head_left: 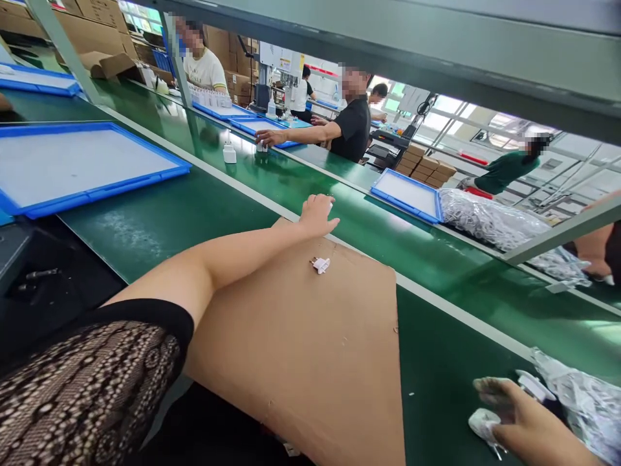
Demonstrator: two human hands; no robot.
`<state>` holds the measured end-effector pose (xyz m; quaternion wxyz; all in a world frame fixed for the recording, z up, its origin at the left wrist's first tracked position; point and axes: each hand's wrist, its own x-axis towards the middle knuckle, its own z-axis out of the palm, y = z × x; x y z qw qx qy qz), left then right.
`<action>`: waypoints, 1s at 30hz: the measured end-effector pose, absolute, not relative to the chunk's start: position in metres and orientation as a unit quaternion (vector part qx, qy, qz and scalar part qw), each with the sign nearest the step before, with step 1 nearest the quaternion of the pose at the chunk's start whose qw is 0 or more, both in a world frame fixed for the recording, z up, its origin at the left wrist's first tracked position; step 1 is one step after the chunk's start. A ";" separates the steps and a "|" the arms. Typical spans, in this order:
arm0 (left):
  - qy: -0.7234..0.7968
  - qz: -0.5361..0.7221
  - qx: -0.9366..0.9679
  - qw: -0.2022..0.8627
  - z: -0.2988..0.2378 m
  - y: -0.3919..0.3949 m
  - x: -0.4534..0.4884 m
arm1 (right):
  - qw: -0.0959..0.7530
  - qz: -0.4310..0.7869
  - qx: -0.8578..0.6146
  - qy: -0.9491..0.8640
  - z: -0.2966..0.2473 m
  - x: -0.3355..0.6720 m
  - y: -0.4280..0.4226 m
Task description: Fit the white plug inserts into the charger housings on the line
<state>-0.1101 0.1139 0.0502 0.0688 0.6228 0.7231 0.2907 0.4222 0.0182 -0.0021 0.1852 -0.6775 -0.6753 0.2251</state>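
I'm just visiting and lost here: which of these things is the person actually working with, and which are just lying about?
In hand:
left hand, reaching to the conveyor edge over a small white piece
right hand holding white plug parts
plastic bag beside it

Lying about:
cardboard sheet
loose white plug on it
blue trays
white chargers on the belt

A: Left hand — position?
B: Stretched out to the green belt, closed over a small white piece, beyond the cardboard sheet. A white plug part lies loose on the sheet.
A: Right hand?
B: Low right, gripping a white adapter beside the plastic bag.
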 end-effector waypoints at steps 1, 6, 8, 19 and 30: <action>0.703 0.279 0.649 0.082 0.052 0.098 -0.108 | 0.177 0.271 -0.675 -0.663 -0.001 0.414 0.019; 0.633 0.192 0.732 0.164 0.047 0.028 -0.099 | 0.219 0.253 -0.624 -0.706 0.008 0.341 0.018; 0.622 0.173 0.740 0.190 0.042 0.015 -0.095 | 0.237 0.228 -0.583 -0.743 0.007 0.308 0.012; 0.479 0.325 0.766 0.279 0.022 -0.008 -0.048 | 0.252 0.228 -0.533 -0.775 -0.009 0.269 0.003; 0.433 0.368 0.683 0.459 0.012 -0.014 -0.035 | 0.352 0.298 -0.569 -0.681 0.009 0.251 -0.002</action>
